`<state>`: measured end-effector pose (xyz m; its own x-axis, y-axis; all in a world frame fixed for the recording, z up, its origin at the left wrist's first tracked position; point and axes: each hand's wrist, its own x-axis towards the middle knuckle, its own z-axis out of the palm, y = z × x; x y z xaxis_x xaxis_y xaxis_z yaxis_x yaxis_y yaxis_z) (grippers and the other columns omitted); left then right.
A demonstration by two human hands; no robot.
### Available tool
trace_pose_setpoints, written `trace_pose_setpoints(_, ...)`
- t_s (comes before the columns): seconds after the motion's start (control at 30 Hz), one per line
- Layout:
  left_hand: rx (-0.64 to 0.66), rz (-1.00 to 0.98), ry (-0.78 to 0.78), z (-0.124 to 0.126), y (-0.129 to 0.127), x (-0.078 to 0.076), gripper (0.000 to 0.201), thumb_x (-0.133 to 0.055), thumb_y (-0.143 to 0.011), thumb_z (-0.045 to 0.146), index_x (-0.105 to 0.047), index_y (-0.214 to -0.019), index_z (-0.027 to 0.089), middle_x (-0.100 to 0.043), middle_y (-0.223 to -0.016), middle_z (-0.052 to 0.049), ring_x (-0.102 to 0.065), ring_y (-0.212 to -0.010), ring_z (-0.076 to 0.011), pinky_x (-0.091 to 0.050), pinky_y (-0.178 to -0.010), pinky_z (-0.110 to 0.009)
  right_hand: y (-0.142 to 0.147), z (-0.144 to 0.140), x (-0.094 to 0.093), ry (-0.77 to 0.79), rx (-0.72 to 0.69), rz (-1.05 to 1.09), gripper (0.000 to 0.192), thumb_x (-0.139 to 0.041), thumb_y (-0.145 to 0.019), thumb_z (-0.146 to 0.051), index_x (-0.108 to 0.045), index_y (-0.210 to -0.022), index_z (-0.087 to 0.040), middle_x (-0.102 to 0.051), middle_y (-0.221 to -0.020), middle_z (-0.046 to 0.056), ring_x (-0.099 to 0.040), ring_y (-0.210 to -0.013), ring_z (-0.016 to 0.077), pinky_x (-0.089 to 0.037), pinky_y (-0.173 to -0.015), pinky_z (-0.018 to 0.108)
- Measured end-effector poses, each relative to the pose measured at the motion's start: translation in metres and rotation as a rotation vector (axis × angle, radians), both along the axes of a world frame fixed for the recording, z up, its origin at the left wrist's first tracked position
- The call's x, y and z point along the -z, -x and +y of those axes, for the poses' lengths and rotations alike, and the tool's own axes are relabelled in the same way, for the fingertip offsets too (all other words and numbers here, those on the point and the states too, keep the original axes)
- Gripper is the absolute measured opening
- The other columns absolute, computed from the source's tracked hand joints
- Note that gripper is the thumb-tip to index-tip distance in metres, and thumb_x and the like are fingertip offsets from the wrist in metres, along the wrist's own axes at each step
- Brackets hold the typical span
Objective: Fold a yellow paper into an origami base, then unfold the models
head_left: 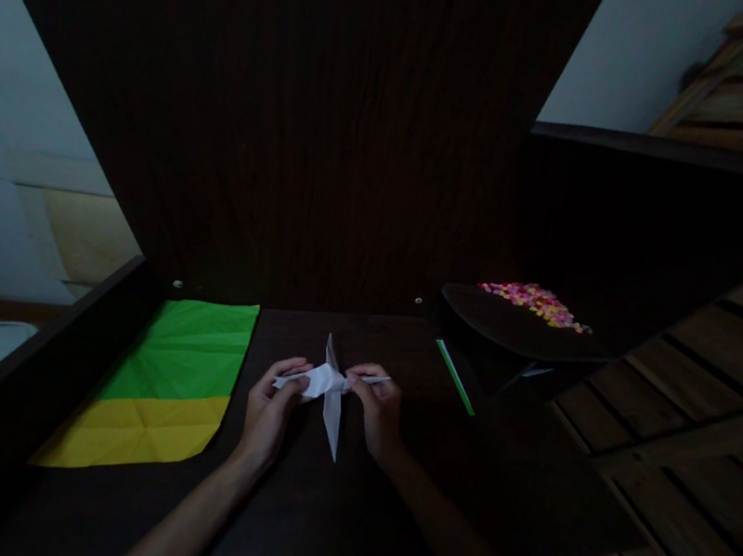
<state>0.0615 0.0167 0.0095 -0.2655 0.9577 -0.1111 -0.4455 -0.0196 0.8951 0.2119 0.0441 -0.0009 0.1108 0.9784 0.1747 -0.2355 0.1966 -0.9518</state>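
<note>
A white folded-paper figure (328, 381), shaped like an origami crane with two spread points, is held between my hands above the dark desk (303, 530). My left hand (272, 408) pinches its left end between thumb and fingers. On the other side, my right hand (375, 407) grips the narrow right end, where a thin pointed tip sticks out past the fingers. One long point of the paper aims away from me and another aims toward me. Both hands are closed on the same figure.
Green paper (191, 348) and creased yellow paper (142, 430) lie at the left by a raised edge (9, 380). A thin green-and-white strip (455, 378) lies at the right. Small pink and yellow pieces (537, 302) rest on a dark curved shelf (511, 328). A tall dark panel (337, 141) stands behind.
</note>
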Motion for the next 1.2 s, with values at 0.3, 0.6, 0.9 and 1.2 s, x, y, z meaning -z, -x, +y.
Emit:
trace_pose_setpoints(0.3, 0.043, -0.139, 0.082, 0.005, 0.001, -0.002, 0.034, -0.078, -0.060, 0.016, -0.067, -0.093, 0.016, -0.072, -0.094, -0.007, -0.069, -0.092, -0.0219, -0.055, -0.080, -0.033, 0.000, 0.007, 0.002, 0.142, -0.009, 0.255, 0.015, -0.075, -0.061, -0.027, -0.065, -0.070, -0.019, -0.067, -0.071, 0.003, -0.062, -0.066, 0.0177, -0.048, -0.057, 0.028)
trace_pose_setpoints(0.6, 0.042, -0.058, 0.100, 0.008, 0.009, 0.002, 0.048, -0.086, -0.054, 0.023, -0.069, -0.097, 0.014, -0.074, -0.094, -0.010, -0.070, -0.083, -0.0202, -0.053, -0.073, -0.029, -0.013, 0.015, 0.000, 0.085, 0.070, 0.254, 0.015, -0.074, -0.063, -0.026, -0.063, -0.072, -0.019, -0.066, -0.072, 0.002, -0.062, -0.067, 0.0174, -0.048, -0.058, 0.029)
trace_pose_setpoints(0.9, 0.045, 0.006, 0.079, 0.009, 0.011, 0.003, 0.050, -0.087, -0.052, 0.032, -0.069, -0.094, 0.013, -0.074, -0.095, -0.011, -0.070, -0.083, -0.0206, -0.053, -0.071, -0.029, -0.019, 0.021, 0.001, 0.077, 0.059, 0.289, 0.020, -0.074, -0.063, -0.025, -0.064, -0.079, -0.019, -0.066, -0.076, 0.002, -0.063, -0.069, 0.0170, -0.049, -0.061, 0.029)
trace_pose_setpoints(1.2, 0.009, 0.167, 0.006, 0.011, 0.015, 0.007, 0.045, -0.084, -0.058, 0.037, -0.070, -0.094, 0.014, -0.074, -0.094, -0.011, -0.070, -0.085, -0.0217, -0.054, -0.071, -0.030, -0.016, 0.022, 0.010, 0.163, -0.062, 0.167, 0.026, -0.077, -0.066, -0.037, -0.065, -0.080, -0.018, -0.066, -0.073, 0.002, -0.065, -0.069, 0.0172, -0.054, -0.064, 0.031)
